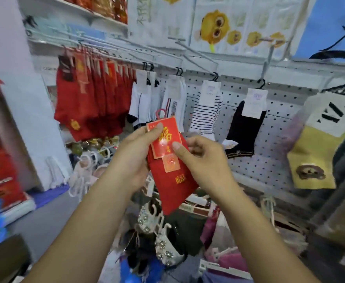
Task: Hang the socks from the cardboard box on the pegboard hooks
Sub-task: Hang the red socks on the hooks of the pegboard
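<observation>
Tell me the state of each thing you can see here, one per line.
Carded red socks: held in both hands, not yet hung.
Left hand: pinches the card label.
Right hand: pinches the card label.
Hung red socks: hanging, packed together.
Striped socks: hanging.
Black socks: hanging.

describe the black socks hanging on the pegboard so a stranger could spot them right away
Look at the white pegboard on the back wall and follow its row of hanging socks. The black socks hang between the striped socks to the left and the big yellow sock to the right. They are the only dark pair there, topped with a white label.
</observation>
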{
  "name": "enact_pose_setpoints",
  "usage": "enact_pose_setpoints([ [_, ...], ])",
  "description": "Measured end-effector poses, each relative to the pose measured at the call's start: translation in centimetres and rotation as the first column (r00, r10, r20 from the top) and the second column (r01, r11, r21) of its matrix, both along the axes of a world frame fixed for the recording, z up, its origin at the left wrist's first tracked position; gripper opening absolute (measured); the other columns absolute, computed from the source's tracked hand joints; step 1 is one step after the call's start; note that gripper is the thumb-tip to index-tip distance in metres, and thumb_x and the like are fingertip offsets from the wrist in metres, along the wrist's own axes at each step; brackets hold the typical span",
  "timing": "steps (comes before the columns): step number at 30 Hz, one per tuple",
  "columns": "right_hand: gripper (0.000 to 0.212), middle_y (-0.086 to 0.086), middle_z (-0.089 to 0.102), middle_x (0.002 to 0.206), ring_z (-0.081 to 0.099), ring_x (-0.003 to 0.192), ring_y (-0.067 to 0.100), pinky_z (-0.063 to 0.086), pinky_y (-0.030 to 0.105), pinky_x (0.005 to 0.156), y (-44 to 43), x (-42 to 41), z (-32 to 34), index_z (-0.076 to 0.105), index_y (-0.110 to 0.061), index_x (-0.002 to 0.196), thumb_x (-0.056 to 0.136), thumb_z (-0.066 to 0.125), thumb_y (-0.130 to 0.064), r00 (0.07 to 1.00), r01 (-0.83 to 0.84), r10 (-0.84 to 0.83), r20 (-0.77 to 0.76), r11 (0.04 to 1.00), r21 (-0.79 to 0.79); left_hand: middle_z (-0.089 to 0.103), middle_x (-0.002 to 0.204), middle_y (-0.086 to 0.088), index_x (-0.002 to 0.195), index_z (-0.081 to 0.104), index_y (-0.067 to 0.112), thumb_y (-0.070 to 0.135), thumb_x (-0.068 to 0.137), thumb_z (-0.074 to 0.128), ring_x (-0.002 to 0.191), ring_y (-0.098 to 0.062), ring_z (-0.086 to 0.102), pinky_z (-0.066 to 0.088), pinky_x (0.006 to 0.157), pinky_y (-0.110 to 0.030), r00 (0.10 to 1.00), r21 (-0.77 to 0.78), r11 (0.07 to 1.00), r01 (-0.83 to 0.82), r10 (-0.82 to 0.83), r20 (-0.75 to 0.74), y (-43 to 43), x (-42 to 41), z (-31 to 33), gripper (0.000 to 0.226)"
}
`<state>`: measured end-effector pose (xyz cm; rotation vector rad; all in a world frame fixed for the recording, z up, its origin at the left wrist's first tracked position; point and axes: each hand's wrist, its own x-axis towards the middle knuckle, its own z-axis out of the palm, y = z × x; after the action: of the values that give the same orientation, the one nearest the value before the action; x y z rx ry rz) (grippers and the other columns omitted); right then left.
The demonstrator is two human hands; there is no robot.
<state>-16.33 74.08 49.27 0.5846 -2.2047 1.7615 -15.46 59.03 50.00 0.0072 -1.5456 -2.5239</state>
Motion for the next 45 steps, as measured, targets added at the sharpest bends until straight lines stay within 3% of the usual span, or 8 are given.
enact_pose_setpoints([
  [5, 0.014, 0.004, 0.074, 0.078, 0.073, 0.075, 0.021, 0.057, 0.038, 0.068, -8.4, -2.7, 0.2, 0.071, -0.018, 0.087, 0.089, 0.073, -0.032, 1.000, -0.029, 0.029, -0.006, 0.999, -0.045, 0.076, 0.084, -0.003, 0.090, 0.073, 0.018, 0.029, 0.095, 0.068, 0.071, -0.015, 0.069, 0.052, 0.064, -0.030, 0.953, -0.121, 0.946, -0.301, 0.296, -0.062, -8.6, -1.2, 0.3, 0.013],
  [12, 0.012, -0.003, 0.072, 0.079, 0.069, 0.074, 0.010, 0.054, 0.020, 0.063, -21.6, -6.8, 1.8, 0.067, -0.024, 0.085, 0.090, 0.072, -0.034, 0.992, 0.013, -0.030, -0.120, 0.991, -0.134, 0.075, 0.101, 0.000, 0.100, 0.068, 0.025, 0.032, 0.093, 0.071, 0.090, -0.013, 0.069, 0.057, 0.082, -0.037, 0.699, -0.158, 0.692, -0.704, 0.637, -0.324, -23.6, -4.3, 3.6, 0.011],
  [15, 0.014, -0.004, 0.071, 0.079, 0.068, 0.076, 0.015, 0.055, 0.028, 0.066, -25.0, -8.6, 2.6, 0.067, -0.025, 0.085, 0.090, 0.071, -0.037, 0.980, 0.096, -0.130, -0.151, 0.972, -0.213, 0.075, 0.102, 0.005, 0.101, 0.071, 0.027, 0.032, 0.094, 0.070, 0.099, -0.012, 0.070, 0.056, 0.094, -0.033, 0.679, -0.266, 0.638, -0.722, 0.581, -0.450, -27.7, -6.4, 5.1, 0.008],
  [21, 0.015, -0.003, 0.072, 0.084, 0.070, 0.080, 0.019, 0.060, 0.045, 0.075, -27.9, -11.7, 4.1, 0.067, -0.025, 0.088, 0.090, 0.070, -0.040, 0.953, 0.202, -0.260, -0.153, 0.926, -0.319, 0.076, 0.095, 0.009, 0.108, 0.077, 0.019, 0.024, 0.095, 0.070, 0.086, 0.001, 0.067, 0.053, 0.080, -0.017, 0.683, -0.392, 0.614, -0.685, 0.353, -0.640, -29.6, -11.5, 8.5, 0.016],
  [27, 0.011, -0.004, 0.070, 0.082, 0.067, 0.077, 0.014, 0.057, 0.033, 0.071, -29.7, -12.9, 5.9, 0.066, -0.026, 0.089, 0.091, 0.070, -0.036, 0.911, 0.263, -0.334, -0.241, 0.922, -0.285, 0.071, 0.082, 0.017, 0.100, 0.080, 0.017, 0.021, 0.093, 0.072, 0.071, 0.009, 0.058, 0.046, 0.069, -0.010, 0.642, -0.418, 0.583, -0.697, 0.247, -0.725, -29.5, -15.4, 11.1, 0.011],
  [32, 0.013, -0.011, 0.066, 0.076, 0.060, 0.068, 0.002, 0.046, 0.015, 0.062, -30.6, -13.5, 6.1, 0.066, -0.022, 0.089, 0.093, 0.069, -0.034, 0.883, 0.291, -0.347, -0.315, 0.933, -0.214, 0.069, 0.074, 0.014, 0.088, 0.077, 0.022, 0.024, 0.092, 0.073, 0.069, 0.002, 0.058, 0.048, 0.069, -0.018, 0.640, -0.439, 0.574, -0.692, 0.204, -0.741, -30.5, -15.8, 12.1, 0.006],
  [42, 0.009, -0.017, 0.066, 0.077, 0.062, 0.072, -0.001, 0.048, 0.016, 0.061, -30.7, -13.2, 3.8, 0.068, -0.025, 0.091, 0.092, 0.070, -0.034, 0.879, 0.285, -0.305, -0.367, 0.952, -0.108, 0.066, 0.067, 0.027, 0.081, 0.073, 0.029, 0.021, 0.092, 0.073, 0.068, 0.010, 0.057, 0.045, 0.071, -0.012, 0.656, -0.497, 0.573, -0.652, 0.097, -0.748, -31.1, -15.9, 12.4, 0.014],
  [45, 0.010, -0.018, 0.063, 0.074, 0.059, 0.070, -0.004, 0.043, 0.011, 0.059, -30.9, -13.8, 5.5, 0.068, -0.024, 0.091, 0.092, 0.070, -0.034, 0.860, 0.305, -0.323, -0.395, 0.946, -0.109, 0.070, 0.079, 0.021, 0.089, 0.076, 0.025, 0.019, 0.091, 0.073, 0.073, 0.010, 0.060, 0.049, 0.075, -0.014, 0.652, -0.494, 0.566, -0.660, 0.106, -0.751, -31.4, -15.9, 12.4, 0.008],
])
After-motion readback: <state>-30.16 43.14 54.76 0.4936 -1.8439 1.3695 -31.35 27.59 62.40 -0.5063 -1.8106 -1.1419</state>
